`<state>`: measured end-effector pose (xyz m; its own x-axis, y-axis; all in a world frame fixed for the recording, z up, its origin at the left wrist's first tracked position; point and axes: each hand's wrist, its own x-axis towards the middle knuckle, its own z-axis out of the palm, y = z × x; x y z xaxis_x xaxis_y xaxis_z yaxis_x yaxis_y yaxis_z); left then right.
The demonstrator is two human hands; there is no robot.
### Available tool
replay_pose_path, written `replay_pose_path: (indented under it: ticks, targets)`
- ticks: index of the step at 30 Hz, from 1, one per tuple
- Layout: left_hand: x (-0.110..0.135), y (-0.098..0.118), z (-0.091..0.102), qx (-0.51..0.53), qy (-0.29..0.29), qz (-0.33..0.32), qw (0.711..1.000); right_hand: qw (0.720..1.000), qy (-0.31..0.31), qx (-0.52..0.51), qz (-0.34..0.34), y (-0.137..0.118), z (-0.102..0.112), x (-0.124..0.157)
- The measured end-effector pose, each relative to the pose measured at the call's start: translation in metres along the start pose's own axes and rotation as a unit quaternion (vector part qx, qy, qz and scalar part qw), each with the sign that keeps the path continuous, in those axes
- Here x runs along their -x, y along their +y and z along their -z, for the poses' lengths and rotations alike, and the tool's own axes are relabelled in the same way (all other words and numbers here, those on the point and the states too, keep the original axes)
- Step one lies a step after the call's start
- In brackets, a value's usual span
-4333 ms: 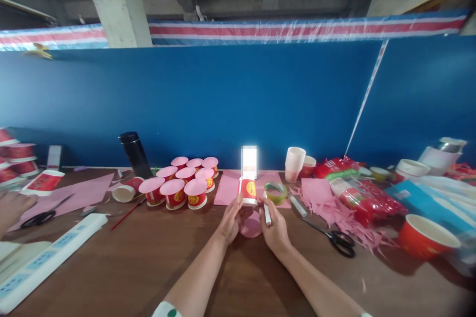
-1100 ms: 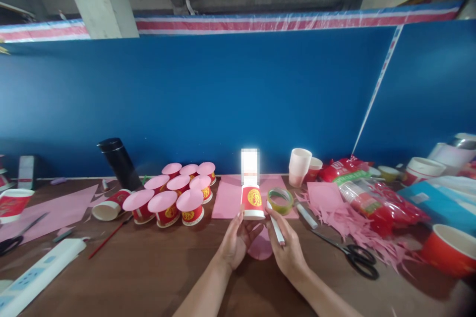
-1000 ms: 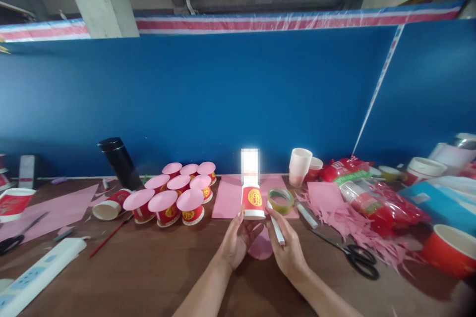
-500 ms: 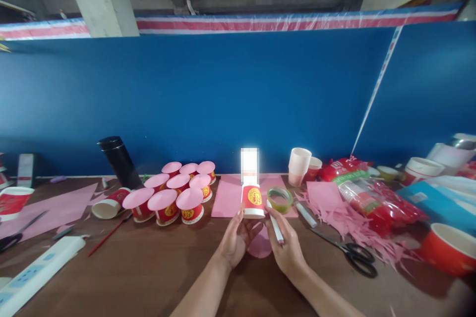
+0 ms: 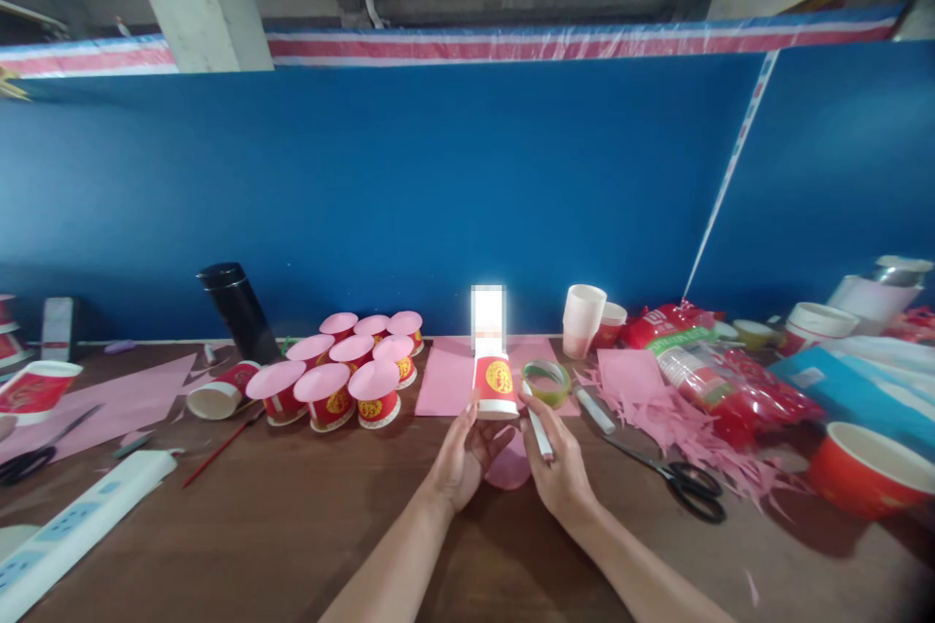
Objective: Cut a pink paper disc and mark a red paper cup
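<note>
My left hand is closed around the lower edge of a red paper cup with a gold emblem. The cup is held upside down, its wide rim toward me. In the fingers of my right hand is a slim white stick, perhaps a glue stick, close beside the cup's rim. On the table between my hands lies a pink paper disc, partly hidden by my fingers. A roll of clear tape lies just beyond my right hand. Behind the cup, pink sheets lie near the wall.
Several upturned cups topped with pink discs stand left of centre. Scissors, pink paper scraps and a red plastic bag are on the right. A power strip and black bottle are on the left.
The view has shifted slightly, so the table items appear a little displaced. Both hands keep their hold on the cup and the white stick with hardly any movement.
</note>
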<state>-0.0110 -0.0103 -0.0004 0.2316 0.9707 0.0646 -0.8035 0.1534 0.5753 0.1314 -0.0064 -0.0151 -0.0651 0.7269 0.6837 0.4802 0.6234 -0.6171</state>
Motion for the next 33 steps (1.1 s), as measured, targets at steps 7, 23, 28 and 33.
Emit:
replay_pose_path:
  ticks: [7, 23, 28, 33]
  targets:
    - [-0.0003, 0.0008, -0.001, -0.013, 0.013, -0.019, 1.0, 1.0, 0.014, 0.0, 0.003, -0.0063, 0.0031, -0.0029]
    - [-0.0004, -0.0051, 0.0042, -0.06, 0.014, -0.037, 0.997, 0.999, 0.042, 0.015, 0.015, -0.0092, 0.0037, -0.0041]
    - [0.0015, -0.0047, 0.0005, -0.073, 0.009, -0.03, 0.997, 0.999, 0.03, 0.007, 0.012, -0.0073, 0.0037, -0.0032]
    - [0.0022, -0.0048, -0.0006, -0.081, 0.006, -0.028, 0.996, 1.0, 0.021, 0.012, 0.014, -0.0066, 0.0041, -0.0028]
